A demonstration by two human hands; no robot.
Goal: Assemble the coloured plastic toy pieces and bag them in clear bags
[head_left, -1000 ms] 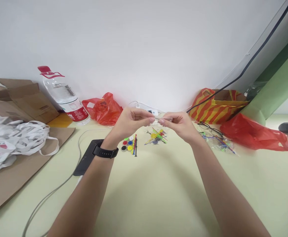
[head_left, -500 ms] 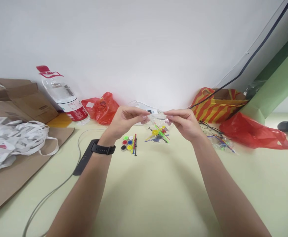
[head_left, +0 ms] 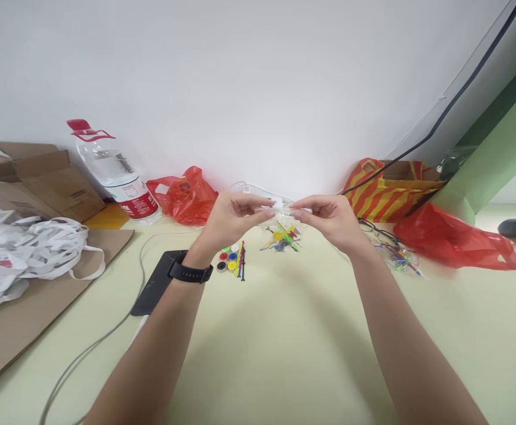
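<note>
Between my hands hangs a clear plastic bag (head_left: 283, 235), with several small coloured plastic pieces showing through it, yellow, green, red and blue. My left hand (head_left: 235, 219) pinches the bag's top edge from the left, thumb below and fingers above. From the right, my right hand (head_left: 326, 219) pinches the same edge in a like grip. Just below and right of my left hand, small coloured wheels (head_left: 228, 258) lie grouped on the table (head_left: 279, 354). Beside them thin coloured rods (head_left: 242, 261) lie side by side.
Left stand a large water bottle (head_left: 127, 183), a cardboard box (head_left: 45, 183) and a pile of white straps (head_left: 32, 254). A black phone-like slab (head_left: 154, 292) lies under my left wrist. Right are another bag of parts (head_left: 399, 258), glasses (head_left: 379, 230) and a red plastic bag (head_left: 454, 242).
My hands have drawn closer together along the bag's top edge, my left hand shifting right and my right fingers slightly left. The bag still hangs between them.
</note>
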